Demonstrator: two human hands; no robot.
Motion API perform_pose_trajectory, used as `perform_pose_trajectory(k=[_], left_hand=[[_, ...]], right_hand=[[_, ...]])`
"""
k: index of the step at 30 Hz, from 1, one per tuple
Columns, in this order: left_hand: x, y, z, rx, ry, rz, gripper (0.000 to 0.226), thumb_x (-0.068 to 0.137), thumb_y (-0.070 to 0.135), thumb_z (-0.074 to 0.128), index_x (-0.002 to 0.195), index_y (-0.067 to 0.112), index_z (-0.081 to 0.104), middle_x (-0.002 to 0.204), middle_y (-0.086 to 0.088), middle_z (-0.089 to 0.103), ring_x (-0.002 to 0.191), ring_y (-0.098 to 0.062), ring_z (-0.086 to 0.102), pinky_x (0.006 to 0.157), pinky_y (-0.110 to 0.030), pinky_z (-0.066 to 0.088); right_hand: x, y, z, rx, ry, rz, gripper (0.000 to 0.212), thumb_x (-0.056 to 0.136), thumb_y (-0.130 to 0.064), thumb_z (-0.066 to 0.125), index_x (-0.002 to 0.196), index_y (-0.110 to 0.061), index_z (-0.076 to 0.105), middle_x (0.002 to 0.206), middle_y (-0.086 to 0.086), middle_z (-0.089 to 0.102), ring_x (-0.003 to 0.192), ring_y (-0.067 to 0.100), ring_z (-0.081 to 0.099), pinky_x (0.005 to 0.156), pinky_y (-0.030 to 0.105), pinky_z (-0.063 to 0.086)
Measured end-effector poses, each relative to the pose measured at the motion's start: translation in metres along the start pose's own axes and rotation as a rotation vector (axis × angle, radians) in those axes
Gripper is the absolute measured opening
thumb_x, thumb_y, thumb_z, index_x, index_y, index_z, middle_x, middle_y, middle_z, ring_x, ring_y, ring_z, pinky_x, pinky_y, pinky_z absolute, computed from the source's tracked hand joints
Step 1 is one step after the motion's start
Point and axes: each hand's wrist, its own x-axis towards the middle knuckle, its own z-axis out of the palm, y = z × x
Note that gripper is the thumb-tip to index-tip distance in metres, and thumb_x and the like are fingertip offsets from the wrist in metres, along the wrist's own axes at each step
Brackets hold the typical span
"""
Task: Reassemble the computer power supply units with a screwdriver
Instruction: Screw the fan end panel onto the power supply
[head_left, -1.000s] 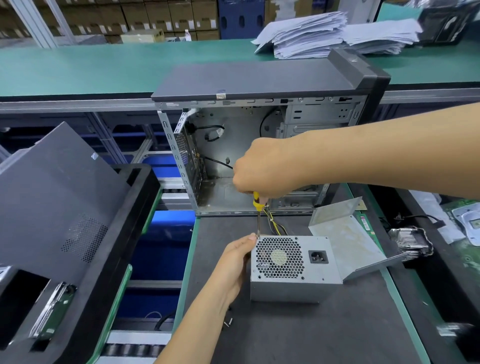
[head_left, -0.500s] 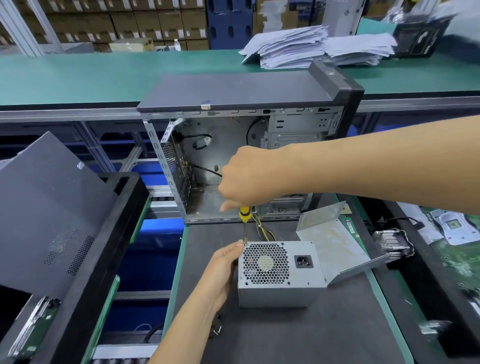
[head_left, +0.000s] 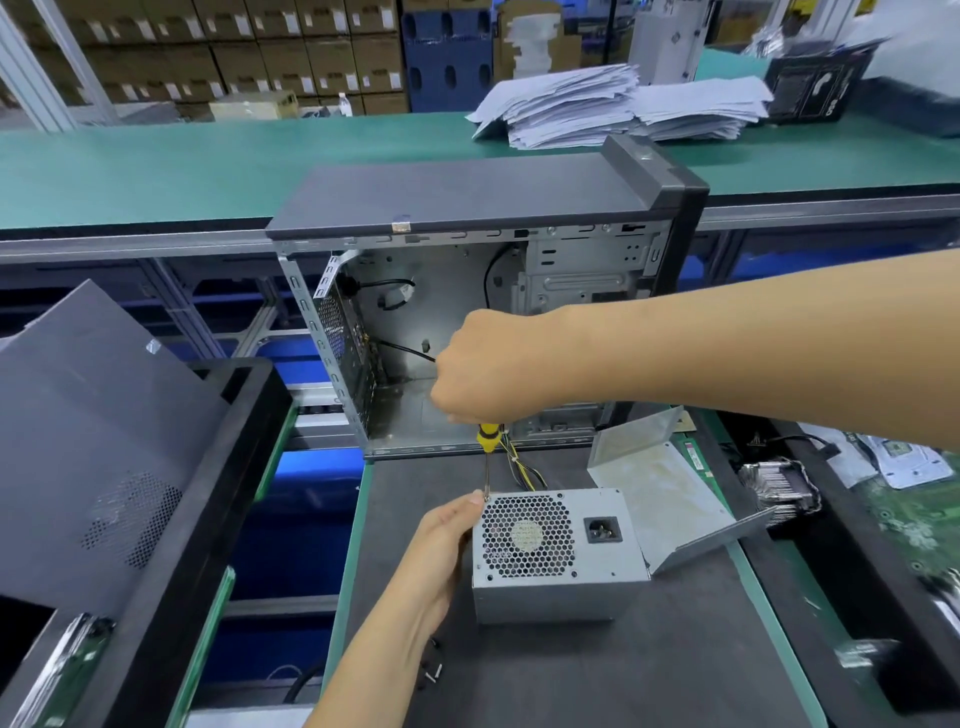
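A grey power supply unit (head_left: 556, 592) stands on the dark mat, its fan grille and socket facing me. My left hand (head_left: 441, 540) holds its upper left edge, thumb at the top corner. My right hand (head_left: 488, 369) grips the yellow-handled screwdriver (head_left: 488, 441) from above; the thin shaft runs straight down to the unit's top left corner. A bent grey metal cover plate (head_left: 670, 499) lies against the unit's right side. Yellow and black wires (head_left: 519, 467) trail behind the unit.
An open computer case (head_left: 467, 202) stands behind the unit. A dark side panel (head_left: 93, 441) leans in a black bin at left. Loose screws (head_left: 434, 670) lie on the mat near my left forearm. A heatsink (head_left: 779, 488) and circuit boards sit at right. Paper stacks (head_left: 597, 104) lie on the far bench.
Both hands keep their hold on the unit and the screwdriver. The view has shifted a little; my right hand's fingers have changed position slightly on the handle.
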Motion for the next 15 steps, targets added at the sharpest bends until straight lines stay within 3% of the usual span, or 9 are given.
perform_pose_trajectory(k=[2,4,6,8,11,13,15], left_hand=[[0.0,0.001,0.001,-0.012,0.005,0.005,0.032,0.101,0.02,0.049,0.09,0.012,0.078,0.105,-0.016,0.074,0.098,-0.027,0.069,0.093,-0.039,0.051],[0.001,0.002,0.001,-0.012,0.009,0.006,0.034,0.101,0.02,0.048,0.088,0.014,0.079,0.104,-0.014,0.074,0.097,-0.025,0.069,0.091,-0.037,0.051],[0.001,0.002,0.001,-0.007,0.012,0.004,0.032,0.101,0.021,0.049,0.092,0.012,0.078,0.105,-0.015,0.074,0.102,-0.028,0.068,0.096,-0.04,0.049],[0.001,0.001,0.0,-0.022,0.003,0.009,0.029,0.101,0.021,0.049,0.096,0.009,0.076,0.107,-0.016,0.073,0.103,-0.03,0.066,0.099,-0.042,0.047],[0.002,-0.001,-0.001,-0.038,-0.012,0.015,0.029,0.1,0.02,0.05,0.104,0.004,0.073,0.108,-0.018,0.072,0.104,-0.029,0.066,0.101,-0.043,0.046],[0.002,-0.002,-0.001,-0.023,-0.017,0.019,0.031,0.101,0.021,0.049,0.109,0.001,0.071,0.111,-0.018,0.072,0.109,-0.031,0.065,0.102,-0.043,0.044],[0.001,-0.002,-0.001,-0.009,-0.019,0.019,0.032,0.101,0.022,0.049,0.11,0.001,0.07,0.111,-0.017,0.071,0.112,-0.032,0.064,0.102,-0.043,0.044]], right_hand=[[0.004,-0.001,0.003,0.021,-0.077,0.024,0.036,0.101,-0.04,0.038,0.08,-0.01,0.038,0.078,0.005,0.045,0.067,0.025,0.043,0.054,0.028,0.03],[0.003,-0.001,0.004,0.047,-0.154,-0.001,0.045,0.091,-0.053,0.051,0.094,-0.009,0.042,0.085,0.006,0.047,0.058,0.023,0.041,0.047,0.028,0.028],[-0.001,0.001,0.002,0.017,-0.134,-0.084,0.043,0.087,-0.035,0.065,0.11,-0.01,0.04,0.102,0.011,0.045,0.051,0.02,0.036,0.042,0.031,0.026],[-0.007,0.005,0.0,-0.072,-0.057,-0.23,0.028,0.088,-0.01,0.057,0.112,-0.012,0.042,0.11,0.01,0.039,0.053,0.023,0.039,0.043,0.033,0.024],[-0.012,0.009,-0.003,-0.268,0.011,-0.395,0.008,0.094,-0.014,0.048,0.102,-0.012,0.048,0.098,0.005,0.044,0.077,0.027,0.052,0.046,0.031,0.021],[-0.008,0.005,-0.003,-0.305,0.042,-0.31,0.03,0.1,-0.03,0.041,0.078,-0.011,0.046,0.079,0.004,0.047,0.074,0.028,0.052,0.05,0.03,0.028],[-0.001,0.001,0.0,-0.102,-0.111,-0.094,0.043,0.102,-0.037,0.035,0.071,-0.01,0.044,0.063,0.002,0.042,0.065,0.027,0.046,0.056,0.03,0.033]])
